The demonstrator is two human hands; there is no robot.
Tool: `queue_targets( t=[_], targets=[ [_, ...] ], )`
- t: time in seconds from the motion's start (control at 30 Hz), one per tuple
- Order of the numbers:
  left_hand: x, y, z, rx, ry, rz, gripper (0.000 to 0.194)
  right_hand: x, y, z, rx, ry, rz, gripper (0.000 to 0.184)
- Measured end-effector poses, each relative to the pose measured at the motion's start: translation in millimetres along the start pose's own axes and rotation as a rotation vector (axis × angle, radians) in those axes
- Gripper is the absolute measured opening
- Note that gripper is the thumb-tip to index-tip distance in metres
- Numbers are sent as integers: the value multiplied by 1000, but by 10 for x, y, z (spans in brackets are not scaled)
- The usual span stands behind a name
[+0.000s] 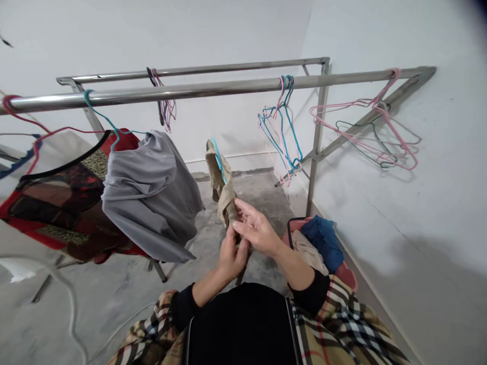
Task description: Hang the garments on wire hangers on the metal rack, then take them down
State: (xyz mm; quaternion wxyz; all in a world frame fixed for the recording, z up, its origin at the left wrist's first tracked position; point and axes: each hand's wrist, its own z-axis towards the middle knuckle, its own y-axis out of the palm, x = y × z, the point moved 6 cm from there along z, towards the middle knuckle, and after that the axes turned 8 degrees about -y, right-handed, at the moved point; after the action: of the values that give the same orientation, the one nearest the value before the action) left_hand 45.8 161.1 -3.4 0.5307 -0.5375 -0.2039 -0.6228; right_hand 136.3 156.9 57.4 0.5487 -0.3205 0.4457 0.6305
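Below the polished metal rail [213, 89], in the head view, a crumpled khaki cloth garment [228, 195] rises ahead of both hands, touching their fingertips. The left hand [233, 257] pinches its lower edge between thumb and curled fingers; the right hand [259, 229], just above, pinches a fold beside it. A bright-blue slim hanger [218, 157] shows at the garment's upper end. Should either pinch loosen, the cloth could probably slide off the hanger onto the grey concrete floor [262, 195]; tugging unevenly might twist it.
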Motion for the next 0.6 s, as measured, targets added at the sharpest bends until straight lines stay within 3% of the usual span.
queue_targets(
  t=[0.1, 0.23, 0.43, 0.6],
  targets=[
    [104, -208, 122, 136, 2, -32, 35, -85, 9, -50, -80, -65, -64, 64],
    [169, -561, 335, 300, -86, -45, 34, -33, -246, -231, 23, -76, -281, 44],
    [324, -1170, 777, 446, -16, -54, 35, 564, -876, -899, 352, 234, -324, 34],
    [457, -1480, 1314, 381, -37, -78, 31, 987, -1405, -1583, 525, 380, -324, 40]
  ],
)
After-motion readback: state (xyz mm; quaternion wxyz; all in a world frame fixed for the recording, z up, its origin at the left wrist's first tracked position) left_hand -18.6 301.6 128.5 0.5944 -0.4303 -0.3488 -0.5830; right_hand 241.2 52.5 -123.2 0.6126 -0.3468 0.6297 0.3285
